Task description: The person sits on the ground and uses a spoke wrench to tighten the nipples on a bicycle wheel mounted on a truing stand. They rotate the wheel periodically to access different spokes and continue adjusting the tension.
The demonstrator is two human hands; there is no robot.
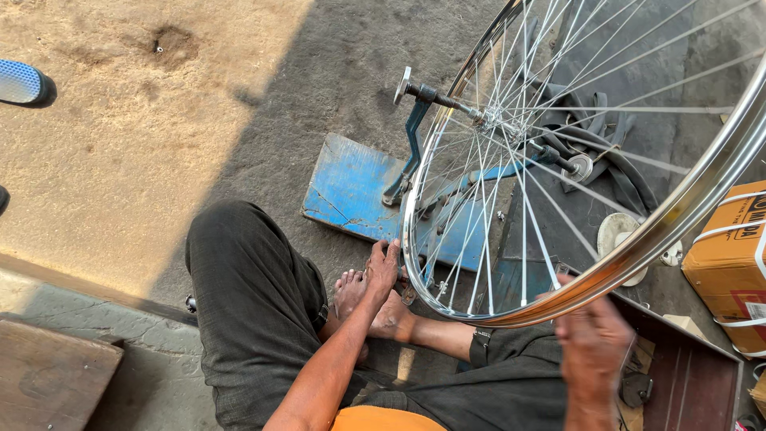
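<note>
A chrome bicycle wheel rim (678,211) with thin spokes hangs on a blue truing stand (415,152), its hub (499,120) on the stand's axle. My left hand (383,267) reaches to the rim's lower left edge, fingers touching the rim near the blue base plate (351,187). My right hand (594,343) is blurred just under the rim's lower right edge, fingers partly curled; whether it holds anything is unclear. My bare feet (367,307) rest below the wheel.
A black inner tube (606,152) lies behind the hub. An orange cardboard box (730,267) with white straps stands at the right. A white round disc (618,235) lies on the floor. A wooden board (52,383) sits at the lower left; sandy ground fills the upper left.
</note>
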